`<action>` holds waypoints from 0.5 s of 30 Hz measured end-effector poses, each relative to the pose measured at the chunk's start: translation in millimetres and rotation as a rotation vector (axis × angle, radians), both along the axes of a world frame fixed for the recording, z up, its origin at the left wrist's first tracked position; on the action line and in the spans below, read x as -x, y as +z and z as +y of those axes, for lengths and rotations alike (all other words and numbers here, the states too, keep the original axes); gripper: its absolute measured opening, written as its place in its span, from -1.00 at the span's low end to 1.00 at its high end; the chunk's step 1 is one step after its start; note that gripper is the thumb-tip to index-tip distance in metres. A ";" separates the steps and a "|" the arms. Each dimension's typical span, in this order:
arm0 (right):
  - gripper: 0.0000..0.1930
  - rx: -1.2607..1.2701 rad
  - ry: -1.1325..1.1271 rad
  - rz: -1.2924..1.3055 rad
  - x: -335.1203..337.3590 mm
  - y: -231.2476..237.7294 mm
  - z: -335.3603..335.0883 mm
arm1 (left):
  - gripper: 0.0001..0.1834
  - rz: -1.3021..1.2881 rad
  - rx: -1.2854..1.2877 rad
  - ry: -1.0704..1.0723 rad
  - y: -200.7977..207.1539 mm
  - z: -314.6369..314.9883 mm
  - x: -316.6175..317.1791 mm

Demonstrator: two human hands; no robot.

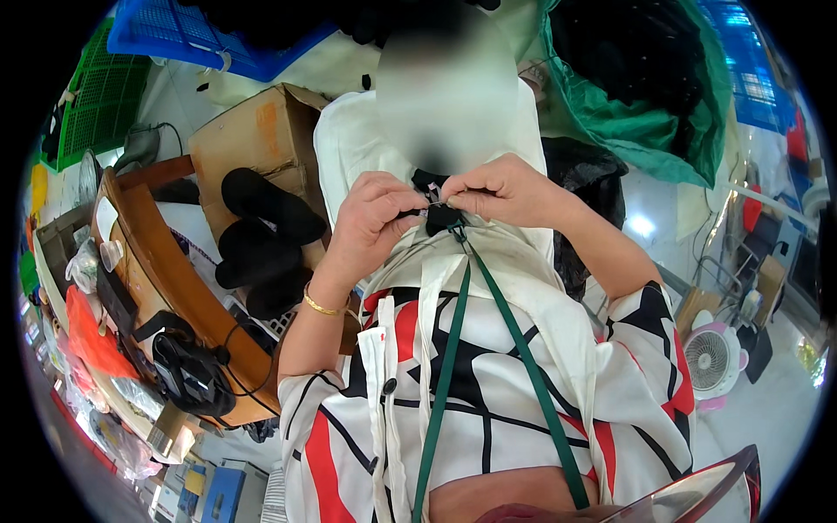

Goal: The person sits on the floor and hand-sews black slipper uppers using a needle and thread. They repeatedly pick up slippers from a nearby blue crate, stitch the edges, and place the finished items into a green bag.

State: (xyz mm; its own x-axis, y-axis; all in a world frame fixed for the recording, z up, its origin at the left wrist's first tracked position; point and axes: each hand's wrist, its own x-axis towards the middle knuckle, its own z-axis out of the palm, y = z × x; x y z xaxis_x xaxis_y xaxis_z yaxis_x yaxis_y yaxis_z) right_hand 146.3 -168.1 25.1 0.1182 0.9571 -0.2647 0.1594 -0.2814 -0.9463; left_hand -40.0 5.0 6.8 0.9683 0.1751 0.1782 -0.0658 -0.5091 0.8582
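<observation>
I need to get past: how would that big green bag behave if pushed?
The green bag would probably fold, its rim being creased and slack. The dark contents inside may make it heavy to shift.

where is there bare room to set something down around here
Bare floor lies right of the black bag, below the green sack. The white cloth has a bare strip beside the cardboard box. Crowded: the desk, with a black pouch; the box's front, with black padded pieces; and between left hand and right hand, which hold a small piece.
</observation>
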 end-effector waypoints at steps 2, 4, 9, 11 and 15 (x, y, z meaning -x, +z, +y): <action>-0.85 -0.049 0.052 -0.050 1.2 -0.6 -0.4 | -0.71 -0.011 -0.034 0.002 5.9 -1.6 0.4; -0.83 -0.012 0.098 -0.048 -0.7 3.8 1.3 | -0.69 -0.038 -0.067 0.001 8.0 -2.1 0.1; -0.82 -0.005 0.135 -0.003 -2.4 8.6 3.4 | -0.67 -0.093 -0.123 -0.027 7.1 -1.1 3.2; -0.82 0.002 0.147 0.009 -3.2 9.1 3.2 | -0.67 -0.094 -0.130 -0.033 7.9 -1.5 3.1; -0.83 -0.017 0.175 0.021 -4.0 11.0 4.0 | -0.69 -0.104 -0.121 -0.041 8.4 -2.4 3.5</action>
State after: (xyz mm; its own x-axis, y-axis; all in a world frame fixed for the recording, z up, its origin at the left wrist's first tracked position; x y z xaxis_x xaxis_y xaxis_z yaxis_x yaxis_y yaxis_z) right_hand 150.3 -164.2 36.1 -0.0555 0.9669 -0.2490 0.1848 -0.2351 -0.9542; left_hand -43.5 2.6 15.2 0.9494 0.1075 0.2951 -0.1737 -0.6032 0.7785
